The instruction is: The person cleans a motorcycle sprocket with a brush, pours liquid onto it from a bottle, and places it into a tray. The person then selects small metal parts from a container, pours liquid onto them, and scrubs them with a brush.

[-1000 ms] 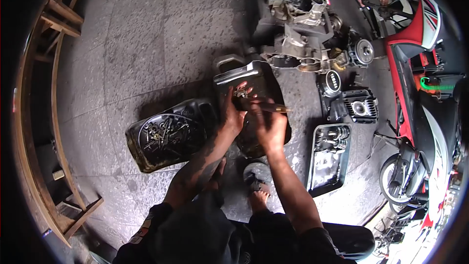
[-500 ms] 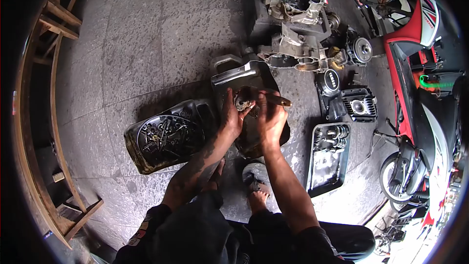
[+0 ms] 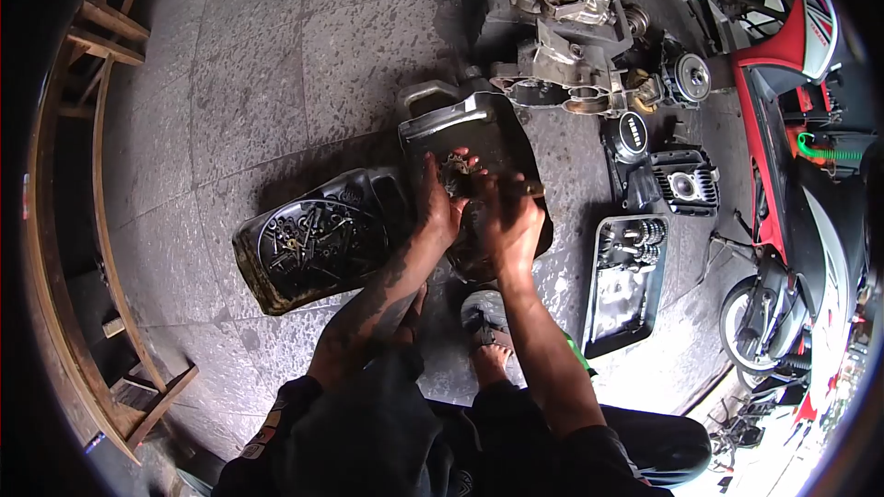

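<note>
Grey paving (image 3: 249, 83) is spreading beneath the fingers, with the black basin (image 3: 493, 133) sitting directly under them, presumably to catch drips. The left hand (image 3: 442, 207) is cradling a small metal part (image 3: 458, 166), its fingers curling loosely around it, probably keeping the worked face exposed. The right hand (image 3: 506, 230) is blurring, its fingers closing around a brown-ended tool (image 3: 535, 190); their exact grip is impossible to tell. Left of the fingers, a dark tray (image 3: 249, 285) is containing loose bolts (image 3: 308, 239), likely preventing scattering; rightward, another tray (image 3: 617, 340) is holding gears (image 3: 645, 235).
</note>
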Tool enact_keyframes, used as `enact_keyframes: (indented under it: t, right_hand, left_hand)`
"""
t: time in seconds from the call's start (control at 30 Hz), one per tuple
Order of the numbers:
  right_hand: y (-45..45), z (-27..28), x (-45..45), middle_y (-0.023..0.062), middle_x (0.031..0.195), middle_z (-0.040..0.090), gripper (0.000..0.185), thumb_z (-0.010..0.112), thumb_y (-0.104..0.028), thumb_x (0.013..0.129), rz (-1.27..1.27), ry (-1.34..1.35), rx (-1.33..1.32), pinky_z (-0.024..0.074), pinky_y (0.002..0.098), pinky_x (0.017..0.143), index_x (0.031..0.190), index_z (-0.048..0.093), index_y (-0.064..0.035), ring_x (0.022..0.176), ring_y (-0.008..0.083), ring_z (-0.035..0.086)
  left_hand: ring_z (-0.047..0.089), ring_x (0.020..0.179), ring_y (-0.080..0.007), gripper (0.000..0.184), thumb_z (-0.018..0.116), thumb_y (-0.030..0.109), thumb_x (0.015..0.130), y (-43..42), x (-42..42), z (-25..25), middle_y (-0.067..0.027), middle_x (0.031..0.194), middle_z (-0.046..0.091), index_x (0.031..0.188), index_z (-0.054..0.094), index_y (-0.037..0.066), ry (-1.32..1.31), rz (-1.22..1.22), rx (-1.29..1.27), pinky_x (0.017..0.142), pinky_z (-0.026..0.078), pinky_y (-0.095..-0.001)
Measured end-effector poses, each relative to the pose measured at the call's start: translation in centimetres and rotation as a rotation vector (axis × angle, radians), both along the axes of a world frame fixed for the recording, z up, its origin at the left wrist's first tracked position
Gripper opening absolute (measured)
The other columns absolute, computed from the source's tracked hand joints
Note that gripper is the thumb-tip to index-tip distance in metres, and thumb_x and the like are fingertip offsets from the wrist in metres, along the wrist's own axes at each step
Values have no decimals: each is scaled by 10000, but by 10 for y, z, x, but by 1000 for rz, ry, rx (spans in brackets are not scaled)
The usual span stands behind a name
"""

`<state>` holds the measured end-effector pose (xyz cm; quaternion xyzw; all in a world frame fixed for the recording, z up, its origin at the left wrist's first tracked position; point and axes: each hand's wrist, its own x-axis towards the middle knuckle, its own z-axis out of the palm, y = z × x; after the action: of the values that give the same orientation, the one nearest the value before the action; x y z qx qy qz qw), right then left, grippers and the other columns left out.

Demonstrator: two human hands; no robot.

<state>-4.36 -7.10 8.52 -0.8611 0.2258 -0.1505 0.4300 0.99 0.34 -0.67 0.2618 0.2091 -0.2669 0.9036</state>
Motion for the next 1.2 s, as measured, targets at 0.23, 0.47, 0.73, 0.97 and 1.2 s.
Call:
enact_keyframes:
  t: [0.23,0.47,0.73,0.97,1.2]
  right_hand:
    - [4,-3,16,196,806,677,204,626,-180,891,172,-94,-64,521,378,624,961,625,12,754,309,693]
    - [-17,0,14,212,784,661,152,594,-124,884,59,29,-125,527,417,582,940,606,17,724,379,662]
    - [-4,0,-6,243,853,649,162,627,-112,855,135,-89,-8,519,433,606,965,629,7,765,421,642]
    - [-14,-10,14,221,824,659,173,615,-153,884,130,-125,32,501,435,598,951,630,6,734,407,647]
    - [-28,-7,4,163,809,692,215,588,-204,919,-14,4,-75,521,350,667,962,657,-5,745,261,694]
  left_hand:
    - [620,993,-264,671,284,624,946,-1,7,-18,-127,1121,618,1218,544,69,31,-12,-195,920,476,-414]
    - [629,965,-212,665,282,608,953,-2,-3,0,-92,1110,633,1233,539,63,28,-45,43,892,492,-407]
    - [587,1085,-278,701,207,598,965,2,5,2,-144,1147,616,1252,528,45,43,-15,-78,968,452,-403]
    - [599,1075,-249,647,242,565,978,-8,-1,6,-126,1184,612,1247,538,57,116,29,42,997,442,-396]
    - [606,1071,-220,646,275,598,959,-4,-5,13,-88,1166,633,1245,548,88,17,-103,93,998,422,-384]
